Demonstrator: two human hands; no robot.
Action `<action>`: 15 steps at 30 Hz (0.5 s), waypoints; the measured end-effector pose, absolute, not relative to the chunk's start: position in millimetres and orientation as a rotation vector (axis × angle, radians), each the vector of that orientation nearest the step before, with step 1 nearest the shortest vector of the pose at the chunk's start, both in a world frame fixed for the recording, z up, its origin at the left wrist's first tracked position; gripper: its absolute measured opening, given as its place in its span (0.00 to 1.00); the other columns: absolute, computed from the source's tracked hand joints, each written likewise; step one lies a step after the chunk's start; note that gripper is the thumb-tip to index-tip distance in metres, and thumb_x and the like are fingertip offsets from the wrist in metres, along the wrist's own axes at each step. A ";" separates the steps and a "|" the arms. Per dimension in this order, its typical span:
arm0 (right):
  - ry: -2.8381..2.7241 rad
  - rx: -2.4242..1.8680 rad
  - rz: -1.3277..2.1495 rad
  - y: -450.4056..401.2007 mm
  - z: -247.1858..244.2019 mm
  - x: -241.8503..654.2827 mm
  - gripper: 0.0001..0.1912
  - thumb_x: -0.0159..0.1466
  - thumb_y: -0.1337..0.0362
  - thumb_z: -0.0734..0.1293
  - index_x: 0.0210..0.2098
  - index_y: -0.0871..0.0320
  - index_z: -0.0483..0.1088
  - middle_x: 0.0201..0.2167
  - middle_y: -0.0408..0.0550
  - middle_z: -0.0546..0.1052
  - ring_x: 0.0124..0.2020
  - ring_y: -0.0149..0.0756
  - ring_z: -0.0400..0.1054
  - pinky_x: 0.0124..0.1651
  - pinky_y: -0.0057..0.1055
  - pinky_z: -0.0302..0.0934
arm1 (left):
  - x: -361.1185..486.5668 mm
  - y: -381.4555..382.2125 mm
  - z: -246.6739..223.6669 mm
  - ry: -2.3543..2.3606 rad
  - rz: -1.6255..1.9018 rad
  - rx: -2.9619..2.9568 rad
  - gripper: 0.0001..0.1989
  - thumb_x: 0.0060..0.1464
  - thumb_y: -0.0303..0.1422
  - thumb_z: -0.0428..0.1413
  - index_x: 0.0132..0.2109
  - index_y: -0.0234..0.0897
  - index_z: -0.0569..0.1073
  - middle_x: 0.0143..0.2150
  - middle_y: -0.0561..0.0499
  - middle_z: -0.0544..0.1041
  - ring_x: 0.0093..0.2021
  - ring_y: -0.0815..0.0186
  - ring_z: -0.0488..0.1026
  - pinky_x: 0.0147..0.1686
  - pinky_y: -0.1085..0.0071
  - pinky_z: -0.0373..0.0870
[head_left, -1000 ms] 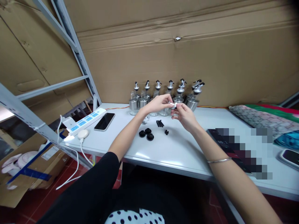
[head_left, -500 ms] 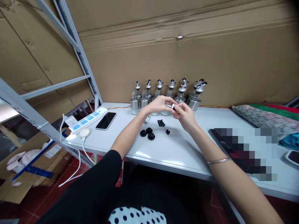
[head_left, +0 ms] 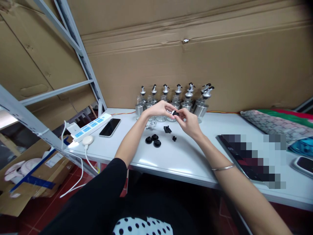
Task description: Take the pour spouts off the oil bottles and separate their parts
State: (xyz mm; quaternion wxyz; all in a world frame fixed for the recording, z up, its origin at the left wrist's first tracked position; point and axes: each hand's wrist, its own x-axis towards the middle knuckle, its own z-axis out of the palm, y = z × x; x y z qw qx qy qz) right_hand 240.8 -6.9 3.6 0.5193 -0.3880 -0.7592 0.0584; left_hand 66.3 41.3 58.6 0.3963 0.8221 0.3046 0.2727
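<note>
Head view: my L hand (head_left: 160, 109) and R hand (head_left: 190, 123) meet nr the mid of the frame, just above the table (head_left: 166, 156). My L thumb and fingers are pinched almost closed on the pale end of a little spout (head_left: 173, 113). My R thumb and fingertips pinch its black end, w/ only a tiny gap b/c the thing is so small. Can't tell if it's 1 pc or 2. I prob. use both hands so 1 can hold it steady for the other. It's up off the table, prob. so I can see it well.

Below my hands, a bit left of mid-frame, 3 black caps (head_left: 157, 143) sit in a bunch. Black sticks (head_left: 167, 129) lie side by side nr mid-frame, w/ tiny black bits (head_left: 174, 138) lower and to the right. Each kind has its own spot, prob. so they don't get mixed up. Silver bits (head_left: 153, 123) lie just below my L hand.

Bottles (head_left: 201, 108) stand upright behind, upper mid of the frame. Many have pour tops (head_left: 207, 93); some front ones on the left have bare necks. Back there they prob. won't get bumped. A phone (head_left: 110, 127) and power strip (head_left: 92, 126) lie mid-left, prob. so they're out of my way.
</note>
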 end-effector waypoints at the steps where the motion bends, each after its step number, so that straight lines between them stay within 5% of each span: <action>1: -1.871 -0.915 0.081 -6.8 2.7 241.3 0.07 0.60 0.60 0.63 0.34 0.57 0.65 0.24 0.45 0.71 0.24 0.33 0.64 0.29 0.30 0.59 | 64.2 41.1 59.6 0.788 0.667 2.093 0.25 0.33 0.32 0.67 0.43 0.29 0.77 0.40 0.43 0.78 0.45 0.61 0.73 0.48 0.62 0.68; 9: -2.124 -0.748 -0.200 -6.5 -0.5 242.0 0.10 0.66 0.62 0.58 0.43 0.58 0.67 0.35 0.55 0.74 0.37 0.42 0.68 0.39 0.36 0.64 | 49.8 37.6 67.0 0.853 0.499 2.063 0.21 0.36 0.33 0.67 0.42 0.34 0.78 0.34 0.48 0.79 0.38 0.65 0.75 0.42 0.67 0.72; 15: -2.220 -0.715 -0.231 -17.9 7.2 236.4 0.12 0.67 0.62 0.55 0.42 0.56 0.68 0.36 0.54 0.75 0.38 0.42 0.67 0.42 0.38 0.63 | 40.8 28.8 77.1 0.857 0.325 1.862 0.15 0.39 0.31 0.65 0.38 0.33 0.78 0.32 0.49 0.79 0.33 0.67 0.76 0.40 0.68 0.73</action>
